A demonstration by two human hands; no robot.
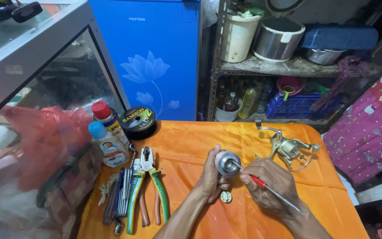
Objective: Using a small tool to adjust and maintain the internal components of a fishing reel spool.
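Observation:
My left hand grips a silver fishing-reel spool over the orange cloth. My right hand holds a thin red-handled screwdriver with its tip set into the spool's centre. A small round metal part lies on the cloth just below the spool, between my hands. The gold spinning-reel body with its wire bail rests to the right, just beyond my right hand.
Pliers with green handles, wrenches and other tools lie in a row at the left. Two small bottles and a line spool stand at the back left. A glass cabinet, blue fridge and cluttered shelves surround the table.

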